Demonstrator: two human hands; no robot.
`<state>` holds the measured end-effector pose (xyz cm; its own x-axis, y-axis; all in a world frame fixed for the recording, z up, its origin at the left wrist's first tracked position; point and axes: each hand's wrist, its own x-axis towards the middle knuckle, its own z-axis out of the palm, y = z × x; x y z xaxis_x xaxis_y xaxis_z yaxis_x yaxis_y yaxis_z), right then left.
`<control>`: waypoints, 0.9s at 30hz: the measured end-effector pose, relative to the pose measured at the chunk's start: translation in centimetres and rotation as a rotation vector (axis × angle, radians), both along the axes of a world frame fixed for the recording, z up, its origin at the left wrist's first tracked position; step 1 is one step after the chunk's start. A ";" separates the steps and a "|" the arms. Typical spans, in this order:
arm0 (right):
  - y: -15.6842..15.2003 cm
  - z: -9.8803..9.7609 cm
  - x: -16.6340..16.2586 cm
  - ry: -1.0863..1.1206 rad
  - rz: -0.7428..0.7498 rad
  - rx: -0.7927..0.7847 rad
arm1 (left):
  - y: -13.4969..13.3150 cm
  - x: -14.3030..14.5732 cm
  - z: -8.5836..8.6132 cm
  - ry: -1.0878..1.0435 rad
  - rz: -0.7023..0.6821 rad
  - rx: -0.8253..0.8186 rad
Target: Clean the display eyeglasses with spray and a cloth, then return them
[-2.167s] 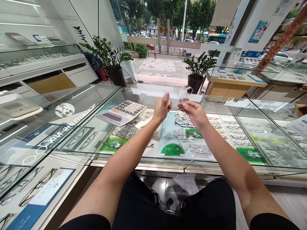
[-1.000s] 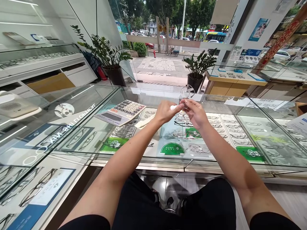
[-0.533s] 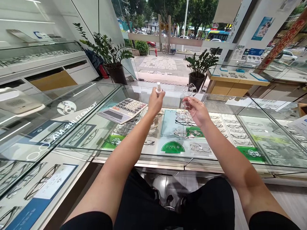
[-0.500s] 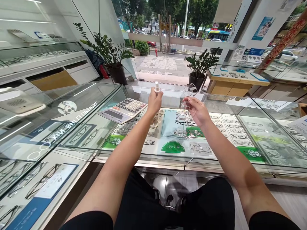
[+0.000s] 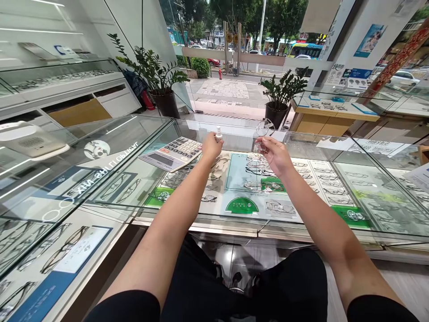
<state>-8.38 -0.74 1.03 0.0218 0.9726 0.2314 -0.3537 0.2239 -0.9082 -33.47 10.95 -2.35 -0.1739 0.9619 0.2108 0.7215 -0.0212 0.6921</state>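
My left hand (image 5: 212, 146) is closed around a small white spray bottle (image 5: 219, 131), whose top sticks up above the fingers. It is low over the glass counter, just right of a calculator (image 5: 170, 153). My right hand (image 5: 274, 152) pinches a pair of thin-rimmed eyeglasses (image 5: 264, 127) between thumb and fingers. One round lens shows above the hand; the other is partly behind the fingertips. Beneath both hands, under the glass, rows of eyeglass frames (image 5: 256, 170) lie on display cards.
The glass display counter (image 5: 214, 219) runs across in front of me and bends to the left. A white telephone-like device (image 5: 31, 142) stands on its left part. Potted plants (image 5: 162, 85) stand beyond it, before a glass front. Papers (image 5: 418, 174) lie at the right.
My left hand has lowered toward the counter with the spray bottle, and more of the bottle's top shows. My right hand stays nearly still with the eyeglasses. The view has shifted slightly.
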 end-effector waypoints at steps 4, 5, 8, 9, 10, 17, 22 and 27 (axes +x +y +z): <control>0.0 0.1 0.0 0.008 0.000 0.002 | 0.0 0.1 -0.1 0.009 0.006 -0.007; -0.1 0.1 0.0 0.001 0.000 0.003 | 0.0 0.1 -0.1 0.003 0.005 -0.009; -0.1 0.1 0.0 -0.019 0.000 0.001 | -0.2 0.2 0.0 -0.029 0.003 -0.013; -0.1 0.1 0.0 -0.020 0.000 0.000 | -0.3 0.4 0.1 -0.044 0.004 -0.012; -0.1 0.1 0.0 -0.016 0.001 0.000 | -0.5 0.5 0.3 -0.063 0.011 -0.003; -0.2 0.4 0.0 0.015 -0.005 0.009 | -3.7 2.2 3.4 -0.092 0.028 0.596; -0.3 0.6 0.1 -0.008 -0.012 0.014 | -5.8 2.6 5.2 -0.021 -0.299 0.439; -0.4 0.6 0.1 -0.016 -0.016 0.006 | -5.5 2.0 4.3 0.392 -0.316 -0.080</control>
